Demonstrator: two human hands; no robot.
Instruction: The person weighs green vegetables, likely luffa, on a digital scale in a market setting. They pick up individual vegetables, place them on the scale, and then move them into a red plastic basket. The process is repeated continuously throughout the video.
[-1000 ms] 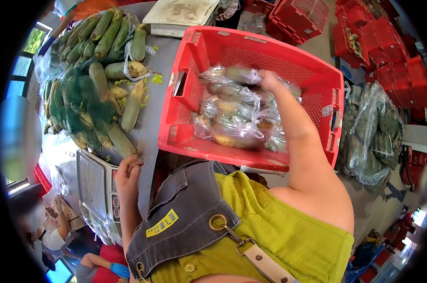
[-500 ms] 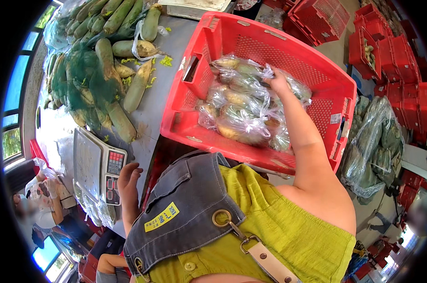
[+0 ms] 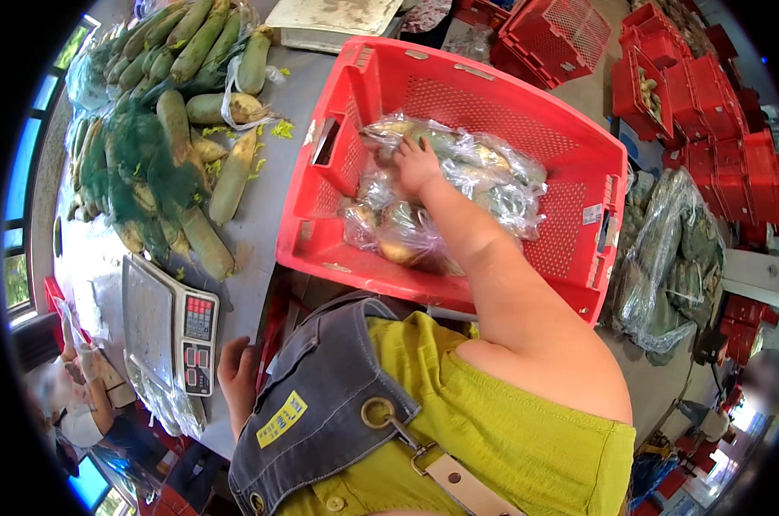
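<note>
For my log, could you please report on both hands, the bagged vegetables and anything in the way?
Right hand spread over bagged vegetables in red crate. Left hand low, near scale. Nothing visible blocking the right hand.

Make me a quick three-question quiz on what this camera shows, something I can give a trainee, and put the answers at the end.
1. Multiple choice: What is the person's bare right hand on?
A) A dark-green mesh net
B) Long vegetables bagged in clear plastic
C) A beige strap with a metal clip

2. True or false: The person's bare left hand is outside the rectangular red perforated plastic crate.

3. Fill in the blank: The flat grey-and-white electronic scale stands to the ____ of the crate, as the person sees it.

Key: 1. B; 2. True; 3. left
</note>
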